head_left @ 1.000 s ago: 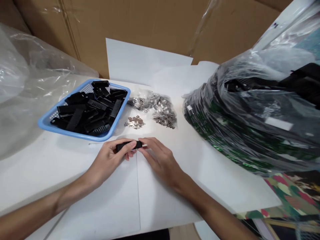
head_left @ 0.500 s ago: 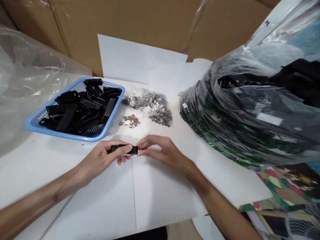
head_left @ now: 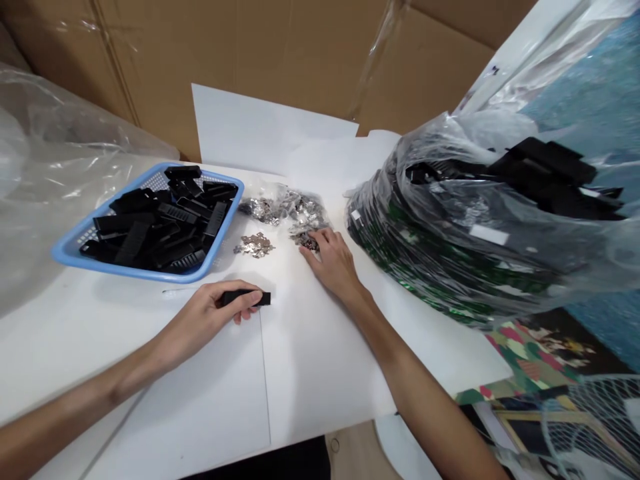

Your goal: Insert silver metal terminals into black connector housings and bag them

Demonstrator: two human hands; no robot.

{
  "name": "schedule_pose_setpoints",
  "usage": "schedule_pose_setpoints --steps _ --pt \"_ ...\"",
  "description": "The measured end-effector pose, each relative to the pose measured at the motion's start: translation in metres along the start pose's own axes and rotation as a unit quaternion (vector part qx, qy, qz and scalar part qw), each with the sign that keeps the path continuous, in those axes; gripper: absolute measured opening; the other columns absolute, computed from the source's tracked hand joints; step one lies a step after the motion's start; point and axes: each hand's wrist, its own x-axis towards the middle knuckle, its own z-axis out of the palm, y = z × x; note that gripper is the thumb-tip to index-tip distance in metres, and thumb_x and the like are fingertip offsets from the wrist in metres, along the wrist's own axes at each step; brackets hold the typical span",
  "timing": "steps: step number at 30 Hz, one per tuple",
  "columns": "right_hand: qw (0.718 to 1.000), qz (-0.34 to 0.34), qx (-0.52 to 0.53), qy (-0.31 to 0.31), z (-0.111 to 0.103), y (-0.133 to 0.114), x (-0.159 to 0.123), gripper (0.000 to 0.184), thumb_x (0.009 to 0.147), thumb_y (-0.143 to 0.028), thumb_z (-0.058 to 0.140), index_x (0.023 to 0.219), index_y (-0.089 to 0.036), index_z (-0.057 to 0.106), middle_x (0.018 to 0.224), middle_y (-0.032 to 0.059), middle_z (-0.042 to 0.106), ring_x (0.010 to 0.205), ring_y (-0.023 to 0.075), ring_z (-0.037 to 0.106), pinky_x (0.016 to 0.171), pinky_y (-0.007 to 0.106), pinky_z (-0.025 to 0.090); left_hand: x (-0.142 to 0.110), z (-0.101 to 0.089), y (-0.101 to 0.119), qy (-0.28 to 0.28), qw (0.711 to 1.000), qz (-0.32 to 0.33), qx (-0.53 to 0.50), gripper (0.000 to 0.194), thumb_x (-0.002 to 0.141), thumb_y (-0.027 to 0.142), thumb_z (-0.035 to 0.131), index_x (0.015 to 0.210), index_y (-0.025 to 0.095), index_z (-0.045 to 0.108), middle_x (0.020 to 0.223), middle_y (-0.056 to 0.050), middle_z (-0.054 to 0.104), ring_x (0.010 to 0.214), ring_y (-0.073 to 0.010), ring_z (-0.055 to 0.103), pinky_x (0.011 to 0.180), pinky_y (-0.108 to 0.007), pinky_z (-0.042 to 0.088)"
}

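Observation:
My left hand (head_left: 213,308) is closed around a small black plastic housing (head_left: 264,299), its thumb along the top and one end sticking out to the right. Reaching forward, my right hand (head_left: 334,261) has its fingertips at a pile of small flat metal pieces (head_left: 301,239); thumb and forefinger are apart, and the hand partly covers the pile. Just left of it lies another loose pile of metal pieces (head_left: 255,245). Behind both piles are clear plastic bags of metal pieces (head_left: 305,208).
A blue basket (head_left: 63,252) full of black plastic housings (head_left: 173,220) stands on the left of the white table (head_left: 320,373). At right bulges a large clear bag (head_left: 440,247) stuffed with black parts. Cardboard (head_left: 290,53) walls the back; plastic sheeting (head_left: 55,153) hangs at left.
My right hand has left the end of the black housing and moved forward and right to the metal pieces. My left hand still holds the housing in about the same place.

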Motion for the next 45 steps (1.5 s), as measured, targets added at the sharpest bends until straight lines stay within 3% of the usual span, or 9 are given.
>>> schedule_pose_setpoints --steps 9,13,18,25,29,34,38,42,45 --pt "0.998 0.002 0.069 0.002 0.009 0.000 0.003 0.049 0.100 -0.043 0.056 0.142 -0.016 0.054 0.139 0.0173 0.062 0.130 0.0328 0.054 0.110 0.051 0.047 -0.001 -0.001 -0.002 0.007 1.000 0.013 0.022 0.039 0.093 0.056 0.062 0.089 0.021 0.077 0.078 -0.002 0.069 0.067 -0.0156 0.059 0.065 -0.027 0.045" --pt "0.997 0.000 0.074 -0.008 0.011 -0.001 0.004 0.046 0.102 -0.041 0.054 0.141 -0.017 0.056 0.144 0.0164 0.061 0.133 0.0312 0.054 0.113 0.048 0.045 0.000 0.000 -0.003 0.011 0.999 0.018 0.029 0.039 0.093 0.055 0.062 0.093 0.020 0.078 0.074 -0.001 0.068 0.067 -0.0163 0.060 0.062 -0.026 0.045" --pt "0.998 0.008 0.062 -0.024 0.015 -0.002 0.008 0.050 0.103 -0.044 0.054 0.146 -0.019 0.055 0.153 0.0166 0.054 0.141 0.0353 0.047 0.116 0.056 0.040 0.000 0.001 -0.003 0.012 0.999 0.026 0.026 0.039 0.092 0.056 0.064 0.096 0.020 0.080 0.076 -0.003 0.070 0.066 -0.0161 0.060 0.061 -0.026 0.047" --pt "0.997 -0.007 0.077 -0.014 0.006 -0.023 -0.007 0.035 0.102 -0.028 0.053 0.132 -0.015 0.065 0.130 0.0158 0.068 0.126 0.0319 0.059 0.112 0.049 0.045 0.000 0.002 -0.004 0.013 0.999 0.022 0.024 0.040 0.091 0.057 0.065 0.099 0.021 0.080 0.082 -0.003 0.072 0.065 -0.0153 0.059 0.063 -0.026 0.048" --pt "0.995 -0.002 0.103 -0.003 -0.007 -0.028 -0.014 0.026 0.100 -0.032 0.059 0.119 -0.020 0.071 0.121 0.0106 0.072 0.117 0.0303 0.062 0.105 0.047 0.049 0.000 0.003 -0.006 0.018 0.999 0.028 0.013 0.038 0.090 0.057 0.066 0.096 0.022 0.081 0.079 -0.003 0.071 0.063 -0.0159 0.058 0.061 -0.026 0.048" --pt "0.994 0.025 0.109 -0.002 -0.004 -0.019 -0.004 0.041 0.096 -0.046 0.065 0.129 -0.022 0.069 0.132 0.0120 0.067 0.123 0.0343 0.057 0.107 0.054 0.046 -0.001 0.006 -0.006 0.023 0.999 0.035 0.012 0.037 0.089 0.057 0.066 0.092 0.023 0.081 0.077 -0.002 0.070 0.061 -0.0156 0.056 0.062 -0.027 0.051" --pt "0.993 -0.001 0.114 -0.036 0.003 -0.019 0.004 0.041 0.098 -0.043 0.063 0.134 -0.024 0.067 0.144 0.0108 0.060 0.133 0.0370 0.049 0.113 0.059 0.038 -0.001 0.007 -0.006 0.021 0.999 0.033 0.021 0.036 0.089 0.056 0.067 0.093 0.024 0.081 0.078 -0.001 0.071 0.062 -0.0154 0.056 0.064 -0.027 0.051" --pt "0.988 -0.011 0.149 -0.028 -0.007 -0.019 -0.001 0.032 0.101 -0.043 0.059 0.120 -0.022 0.072 0.130 0.0100 0.069 0.124 0.0313 0.056 0.109 0.049 0.044 -0.001 0.007 -0.006 0.024 0.999 0.037 0.022 0.036 0.089 0.057 0.066 0.090 0.024 0.080 0.078 -0.002 0.071 0.062 -0.0158 0.057 0.065 -0.027 0.051" --pt "0.977 0.040 0.207 0.017 -0.019 -0.008 -0.003 0.029 0.096 -0.046 0.064 0.108 -0.022 0.075 0.115 0.0088 0.074 0.109 0.0274 0.065 0.097 0.042 0.051 -0.002 0.007 -0.006 0.023 0.999 0.032 0.024 0.037 0.089 0.058 0.066 0.091 0.024 0.080 0.081 -0.002 0.073 0.063 -0.0162 0.058 0.064 -0.027 0.051"
